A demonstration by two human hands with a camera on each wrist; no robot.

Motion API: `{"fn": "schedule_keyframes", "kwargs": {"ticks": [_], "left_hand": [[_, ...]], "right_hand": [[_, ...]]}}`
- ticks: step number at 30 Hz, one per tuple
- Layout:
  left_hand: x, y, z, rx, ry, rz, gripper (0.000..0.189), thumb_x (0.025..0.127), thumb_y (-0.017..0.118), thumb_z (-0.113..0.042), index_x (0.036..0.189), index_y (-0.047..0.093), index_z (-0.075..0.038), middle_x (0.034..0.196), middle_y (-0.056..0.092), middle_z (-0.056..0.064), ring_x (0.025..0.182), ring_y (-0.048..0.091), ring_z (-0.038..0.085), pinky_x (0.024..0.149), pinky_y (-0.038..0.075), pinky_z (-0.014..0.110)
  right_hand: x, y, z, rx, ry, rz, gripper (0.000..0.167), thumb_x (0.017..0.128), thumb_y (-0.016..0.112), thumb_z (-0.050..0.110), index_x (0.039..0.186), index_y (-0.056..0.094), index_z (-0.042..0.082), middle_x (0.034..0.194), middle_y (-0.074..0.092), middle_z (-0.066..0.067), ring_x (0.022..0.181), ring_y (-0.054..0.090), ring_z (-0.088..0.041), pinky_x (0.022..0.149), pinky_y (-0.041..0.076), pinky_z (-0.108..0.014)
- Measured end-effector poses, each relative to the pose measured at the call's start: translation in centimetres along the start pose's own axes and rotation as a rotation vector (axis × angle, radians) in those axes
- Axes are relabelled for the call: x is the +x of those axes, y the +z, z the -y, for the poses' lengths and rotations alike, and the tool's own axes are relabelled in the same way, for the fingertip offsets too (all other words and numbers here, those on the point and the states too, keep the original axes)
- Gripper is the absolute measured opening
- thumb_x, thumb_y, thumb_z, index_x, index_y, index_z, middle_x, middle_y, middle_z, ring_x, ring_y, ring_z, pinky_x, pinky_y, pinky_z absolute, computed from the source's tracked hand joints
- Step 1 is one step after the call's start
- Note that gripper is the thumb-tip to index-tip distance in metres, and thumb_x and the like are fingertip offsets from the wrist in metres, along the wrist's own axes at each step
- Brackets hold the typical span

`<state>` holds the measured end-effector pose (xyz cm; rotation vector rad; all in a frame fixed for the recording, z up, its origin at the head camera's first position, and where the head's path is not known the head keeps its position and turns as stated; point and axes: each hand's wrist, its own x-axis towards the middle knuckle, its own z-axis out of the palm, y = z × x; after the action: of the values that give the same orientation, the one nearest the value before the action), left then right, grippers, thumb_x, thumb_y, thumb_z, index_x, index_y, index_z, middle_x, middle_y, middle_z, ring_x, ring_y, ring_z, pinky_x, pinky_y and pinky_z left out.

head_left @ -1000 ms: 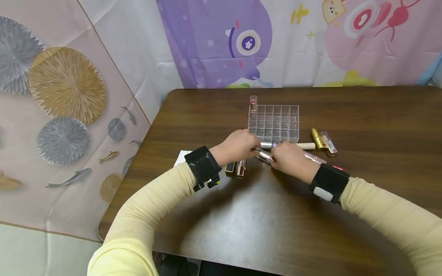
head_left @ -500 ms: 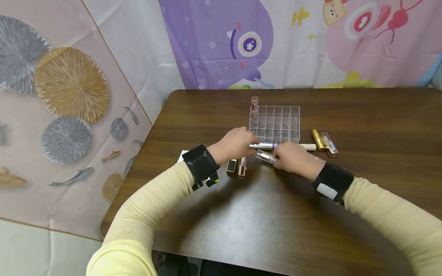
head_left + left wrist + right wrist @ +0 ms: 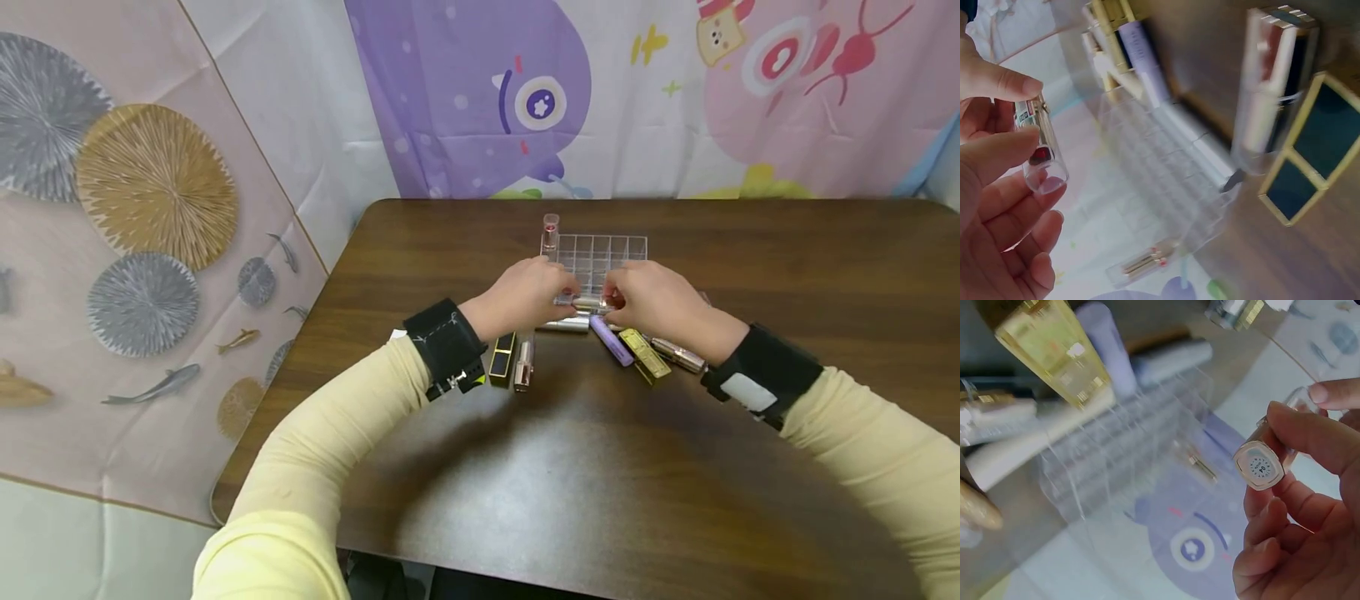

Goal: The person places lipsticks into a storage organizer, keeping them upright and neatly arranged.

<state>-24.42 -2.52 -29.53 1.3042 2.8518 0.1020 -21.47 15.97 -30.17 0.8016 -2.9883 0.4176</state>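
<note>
My left hand pinches the clear end of a lipstick tube between thumb and fingers, and my right hand pinches the other end, where the right wrist view shows a round label marked 04. The tube lies roughly level between the two, at the near edge of the clear organizer as the head view has it; I can't tell how high it hangs above that edge.

With two grips on something this small and glossy, I'd say the pressure should be light and even, so neither end slips or twists. If I lift one hand away, I'd want the other well settled first, preferably round the labelled end, since pulling on the clear end might draw off a cap.

Just beyond my fingers, an upright lipstick stands in the organizer's far left corner: a fair guide for lining up straight, and something to avoid knocking with my left knuckles.

On my side of the organizer lie a silver tube, a lavender tube and a gold case. They're right under my hands, so low wrists could roll them across the worktop. Nearer my left wrist, a black case and a rose-gold tube lie side by side; I'd raise that forearm a little over them.
</note>
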Motion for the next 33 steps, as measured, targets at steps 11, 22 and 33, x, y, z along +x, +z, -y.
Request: {"fn": "schedule_keyframes", "kwargs": {"ticks": [11, 22, 33], "left_hand": [[1.9, -3.1, 0.2, -0.086, -0.075, -0.007, 0.024, 0.084, 0.065, -0.026, 0.102, 0.068, -0.011, 0.097, 0.066, -0.001, 0.09, 0.058, 0.012, 0.079, 0.045, 0.026], [2.9, -4.4, 0.7, -0.129, -0.072, -0.028, 0.025, 0.087, 0.062, -0.022, 0.107, 0.065, -0.007, 0.098, 0.065, 0.002, 0.088, 0.057, 0.013, 0.079, 0.044, 0.025], [4.2, -6.4, 2.5, -0.071, -0.102, -0.051, 0.028, 0.088, 0.061, -0.02, 0.111, 0.064, -0.004, 0.1, 0.065, 0.006, 0.095, 0.057, 0.018, 0.089, 0.041, 0.029]], "right_hand": [[0.2, -3.2, -0.2, 0.063, 0.091, -0.051, 0.016, 0.078, 0.069, 0.013, 0.084, 0.059, 0.001, 0.085, 0.053, -0.012, 0.076, 0.05, -0.024, 0.066, 0.041, -0.038], [0.7, -4.4, -0.5, 0.083, 0.139, -0.09, 0.024, 0.079, 0.069, 0.014, 0.095, 0.062, -0.002, 0.092, 0.054, -0.016, 0.085, 0.051, -0.028, 0.07, 0.043, -0.041], [0.0, -4.5, -2.1, 0.102, 0.222, -0.1, 0.042, 0.082, 0.062, 0.007, 0.122, 0.051, -0.005, 0.105, 0.053, -0.021, 0.095, 0.05, -0.033, 0.078, 0.041, -0.046]]}}
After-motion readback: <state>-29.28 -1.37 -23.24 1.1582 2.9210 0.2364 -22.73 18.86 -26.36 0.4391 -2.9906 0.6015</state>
